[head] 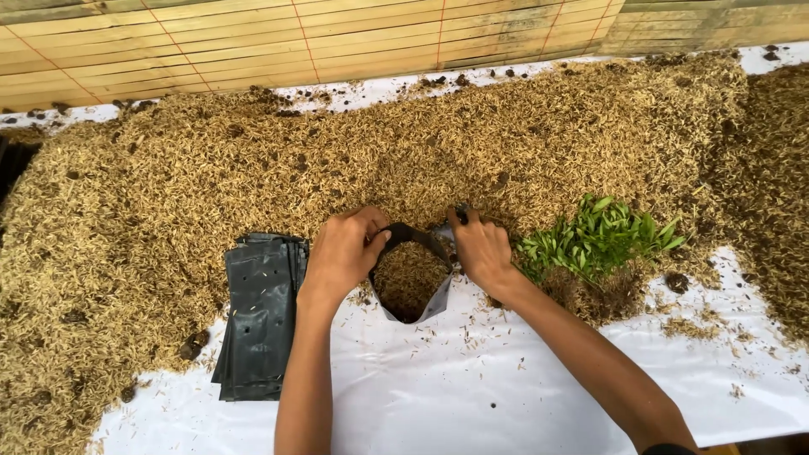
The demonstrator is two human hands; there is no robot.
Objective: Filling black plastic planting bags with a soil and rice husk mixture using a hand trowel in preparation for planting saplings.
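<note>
Big heap of rice husk (pixel 421 143) fills most of the view, spread w/ dark soil bits over a white plastic sheet (pixel 472 388); bamboo-slat wall (pixel 253 42) behind it. Both forearms come up from the bottom edge, angled inward twd the middle, elbows cut off by the frame.

Stack of flat black planting bags (pixel 259 316) lies on the sheet just beside the left forearm, partly tucked under the husk at its top. Bunch of green seedlings (pixel 598 236) w/ a clump of soil at the roots rests near the right wrist.

Between the hands: one small black planting bag (pixel 411 282), mouth held open, partly filled w/ husk, sitting at the heap's lower edge on the sheet.

Left hand (pixel 344 251): fingers curled, thumb and fingers pinching the bag's left rim. Right hand (pixel 480 246): fingers bent down, gripping the right rim area w/ tips pressed into the husk; exact pinch is hard to make out, fingertips partly hidden by the hand itself. Bag's far rim blends into the heap.
</note>
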